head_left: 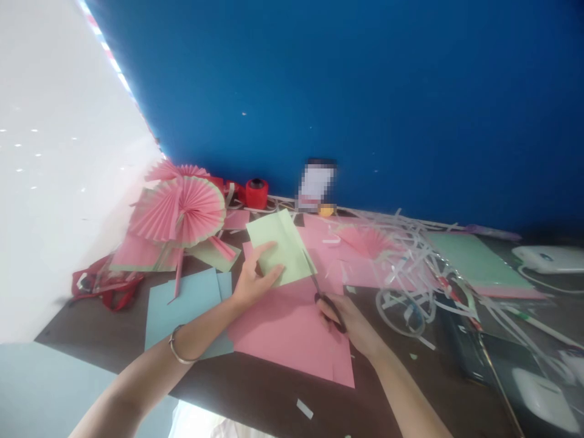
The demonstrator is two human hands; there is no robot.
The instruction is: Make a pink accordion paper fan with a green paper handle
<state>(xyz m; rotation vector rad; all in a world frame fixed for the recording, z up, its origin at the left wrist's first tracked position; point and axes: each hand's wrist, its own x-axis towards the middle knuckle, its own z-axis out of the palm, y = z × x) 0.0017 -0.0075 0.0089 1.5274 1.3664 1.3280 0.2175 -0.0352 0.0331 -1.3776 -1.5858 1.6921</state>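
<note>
My left hand (258,277) grips a light green sheet of paper (289,249) at its left and lower part, thumb lying over the front. In my right hand (337,316) is a pair of dark-handled scissors (335,316), fingers wrapped through the loops. The blades lie along the right edge of the green paper, where a narrow strip stands partly apart. Beneath both hands lies pink paper (292,337) on the dark table. Blue sheets (182,310) rest under and beside my left forearm.
Folded pink paper fans (182,210) stand at the back left, near a red tape roll (257,193). A phone (316,182) leans on the blue wall. Tangled white strips (410,267) cover the right side, with a white case (545,401) nearby. Red straps (109,286) lie left.
</note>
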